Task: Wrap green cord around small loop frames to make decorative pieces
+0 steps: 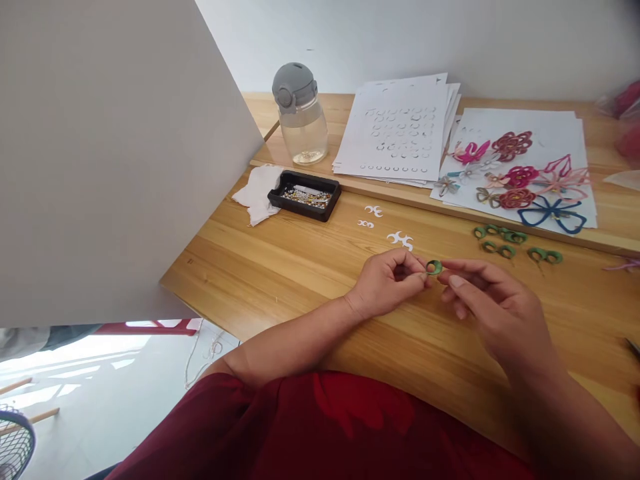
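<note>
Fingers of the left hand (388,283) are pinched together in a grip on the edge of a small green ring (434,268), held up over the wooden bench (300,267), while the right hand (493,300) sits just beside it, thumb and forefinger parted. Beyond them lie white crescent cutouts (400,238) and, to the right, more green rings (506,251), with a black tray (306,195) of small beads farther left.

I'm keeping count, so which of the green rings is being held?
The green ring pinched in the left hand; the other green rings lie on the table.
</note>
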Motion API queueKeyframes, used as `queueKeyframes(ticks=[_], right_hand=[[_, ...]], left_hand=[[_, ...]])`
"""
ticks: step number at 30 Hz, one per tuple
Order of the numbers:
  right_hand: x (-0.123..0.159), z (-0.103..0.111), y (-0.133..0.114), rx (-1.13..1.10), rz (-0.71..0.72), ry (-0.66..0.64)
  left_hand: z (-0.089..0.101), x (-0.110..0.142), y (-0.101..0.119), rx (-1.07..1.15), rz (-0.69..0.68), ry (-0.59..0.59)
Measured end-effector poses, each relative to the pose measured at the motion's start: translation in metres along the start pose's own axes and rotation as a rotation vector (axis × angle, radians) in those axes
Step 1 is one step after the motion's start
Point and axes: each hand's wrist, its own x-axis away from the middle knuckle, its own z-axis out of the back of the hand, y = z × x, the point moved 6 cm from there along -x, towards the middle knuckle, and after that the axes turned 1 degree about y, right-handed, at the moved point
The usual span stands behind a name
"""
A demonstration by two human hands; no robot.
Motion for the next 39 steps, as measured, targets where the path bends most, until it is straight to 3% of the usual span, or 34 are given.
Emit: queueKeyframes(ticks=[3, 7, 13, 20, 23, 28, 31, 35, 39], right_hand=[[0.0, -0.008, 0.002, 0.075, 0.019, -0.1], [0.002, -0.01, 0.0, 0.389, 0.169, -0.124], [0.008, -0.006, -0.01, 0.527, 0.272, -0.038], [0.008, 0.001, -0.016, 0.616, 0.289, 0.093], [0.009, -0.002, -0.016, 0.638, 0.294, 0.085], [0.011, -0.011, -0.013, 0.623, 0.312, -0.001], [0.009, -0.009, -0.012, 0.587, 0.322, 0.009], [0.006, 0.006, -0.013, 0.364, 0.234, 0.148], [0.001, 0.004, -0.011, 0.088, 0.128, 0.018]], left_hand=[[0.003, -0.002, -0.002, 0.098, 0.059, 0.022], [0.008, -0.005, -0.001, 0.172, 0.122, 0.081], [0.014, -0.007, 0.003, 0.169, 0.149, 0.139], [0.013, -0.006, 0.01, 0.117, 0.074, 0.099], [0.004, -0.003, 0.007, 0.197, 0.128, 0.017], [-0.005, 0.001, 0.002, 0.266, 0.216, -0.053], [0.002, -0.002, 0.002, 0.146, 0.155, 0.003], [0.006, -0.002, 0.006, -0.071, 0.057, 0.024], [0.0, 0.003, 0.017, -0.304, -0.053, -0.052]])
